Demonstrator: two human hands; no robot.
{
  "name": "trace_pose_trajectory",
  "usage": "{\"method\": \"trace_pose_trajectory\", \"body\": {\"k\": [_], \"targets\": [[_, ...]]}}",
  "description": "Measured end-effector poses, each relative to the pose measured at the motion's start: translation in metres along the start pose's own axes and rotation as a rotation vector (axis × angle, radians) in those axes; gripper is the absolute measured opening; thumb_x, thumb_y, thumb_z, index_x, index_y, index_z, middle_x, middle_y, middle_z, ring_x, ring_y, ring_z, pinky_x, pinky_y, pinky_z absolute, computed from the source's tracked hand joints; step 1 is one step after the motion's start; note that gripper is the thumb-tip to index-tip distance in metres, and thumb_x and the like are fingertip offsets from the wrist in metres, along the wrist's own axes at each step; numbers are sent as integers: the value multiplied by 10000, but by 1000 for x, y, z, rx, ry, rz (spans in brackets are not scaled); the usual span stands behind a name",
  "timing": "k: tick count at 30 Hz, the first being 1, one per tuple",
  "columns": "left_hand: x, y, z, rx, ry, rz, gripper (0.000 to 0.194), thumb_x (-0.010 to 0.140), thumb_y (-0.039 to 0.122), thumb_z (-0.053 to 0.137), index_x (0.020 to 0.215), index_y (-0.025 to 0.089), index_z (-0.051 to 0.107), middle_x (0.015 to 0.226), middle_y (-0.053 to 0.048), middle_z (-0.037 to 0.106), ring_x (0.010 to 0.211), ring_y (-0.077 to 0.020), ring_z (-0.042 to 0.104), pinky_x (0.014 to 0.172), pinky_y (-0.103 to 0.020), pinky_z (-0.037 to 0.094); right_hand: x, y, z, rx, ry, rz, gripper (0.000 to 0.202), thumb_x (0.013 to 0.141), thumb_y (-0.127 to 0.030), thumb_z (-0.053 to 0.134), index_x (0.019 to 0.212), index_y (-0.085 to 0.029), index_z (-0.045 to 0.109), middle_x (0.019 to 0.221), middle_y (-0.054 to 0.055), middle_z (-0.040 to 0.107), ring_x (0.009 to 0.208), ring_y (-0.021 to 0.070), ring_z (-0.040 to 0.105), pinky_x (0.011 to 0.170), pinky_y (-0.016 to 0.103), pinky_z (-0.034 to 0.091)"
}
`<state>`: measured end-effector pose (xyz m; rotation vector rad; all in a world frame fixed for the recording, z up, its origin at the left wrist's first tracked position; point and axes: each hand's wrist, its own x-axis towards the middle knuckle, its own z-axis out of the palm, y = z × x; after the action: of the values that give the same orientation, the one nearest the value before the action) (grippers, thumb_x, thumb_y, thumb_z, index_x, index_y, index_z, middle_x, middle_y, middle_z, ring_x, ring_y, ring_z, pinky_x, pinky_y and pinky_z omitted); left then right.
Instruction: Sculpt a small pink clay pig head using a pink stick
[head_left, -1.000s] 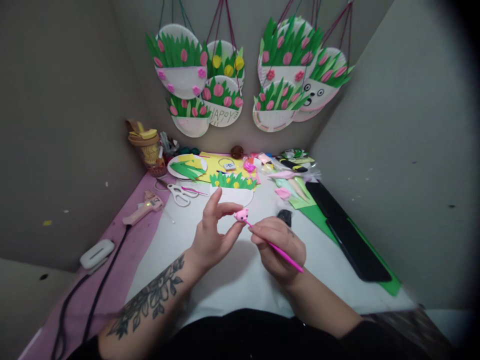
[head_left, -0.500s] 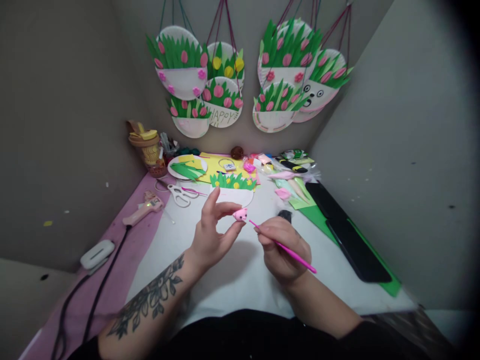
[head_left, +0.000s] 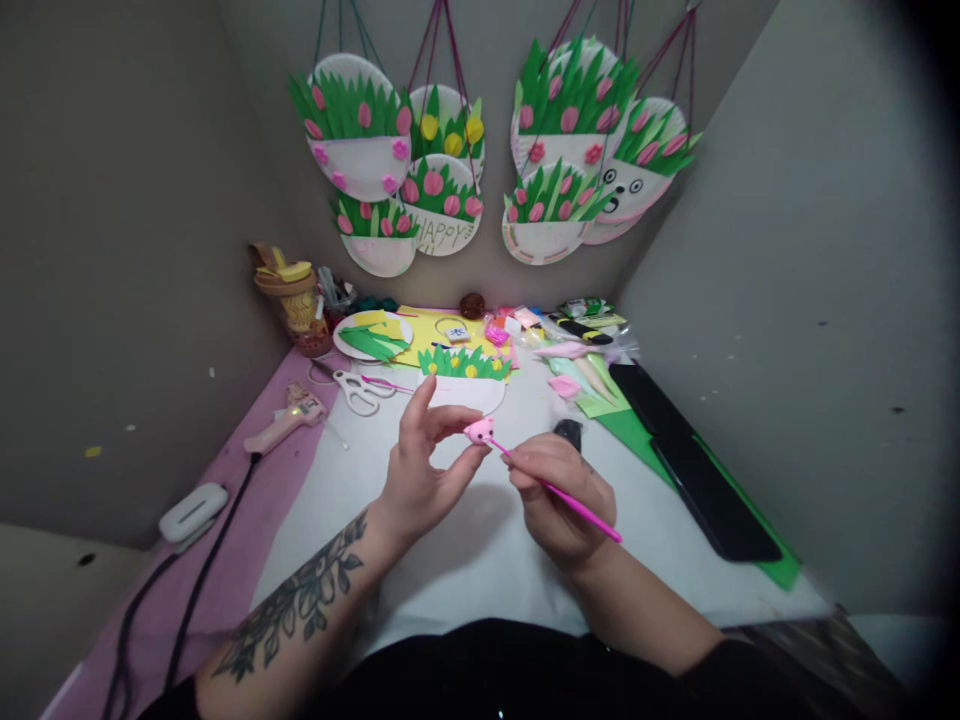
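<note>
Between thumb and forefinger, my left hand (head_left: 431, 460) pinches a small pink clay animal head (head_left: 478, 431) with dark eyes and pointed ears. My right hand (head_left: 566, 500) grips a thin magenta modelling tool (head_left: 577, 508) like a pen. Its tip reaches the lower front of the pink head and seems to touch it. Both hands are raised over the white table cover (head_left: 480, 560). Just beyond them lies a white paper-plate pocket (head_left: 469, 390) with green paper grass and yellow flowers.
White scissors (head_left: 361, 390) and a pink glue gun (head_left: 289, 418) with a black cord lie at left. A cup (head_left: 292, 300) stands at the back left. Clay packs (head_left: 585, 375) and a black flat case (head_left: 694, 470) are on the right. Paper-plate baskets (head_left: 360, 130) hang on the wall.
My right hand has moved slightly left, bringing the modelling tool's tip from a small gap to the pink animal head. My left hand holds nearly still.
</note>
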<state>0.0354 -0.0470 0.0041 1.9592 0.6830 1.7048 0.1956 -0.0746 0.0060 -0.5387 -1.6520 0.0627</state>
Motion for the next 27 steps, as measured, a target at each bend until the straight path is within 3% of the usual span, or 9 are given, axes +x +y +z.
{"method": "trace_pose_trajectory", "body": {"k": [11,27], "targets": [[1,1,0,6,-4,-5,919,777,47,683,1489,282,152,1007,-43,665,939,-124,668,880,-297,579,1,-2,0,-1,-17,-8,348,828,-50,620,1150,-183,633,905,81,698,810,184,667,691,368,565],[1,2,-1,16,-9,1,908,785,59,678,1489,278,149,1003,-44,666,940,-130,665,875,-308,584,3,-2,0,-33,-19,-5,310,850,-101,610,1140,-208,631,884,66,708,777,187,682,667,363,574]]}}
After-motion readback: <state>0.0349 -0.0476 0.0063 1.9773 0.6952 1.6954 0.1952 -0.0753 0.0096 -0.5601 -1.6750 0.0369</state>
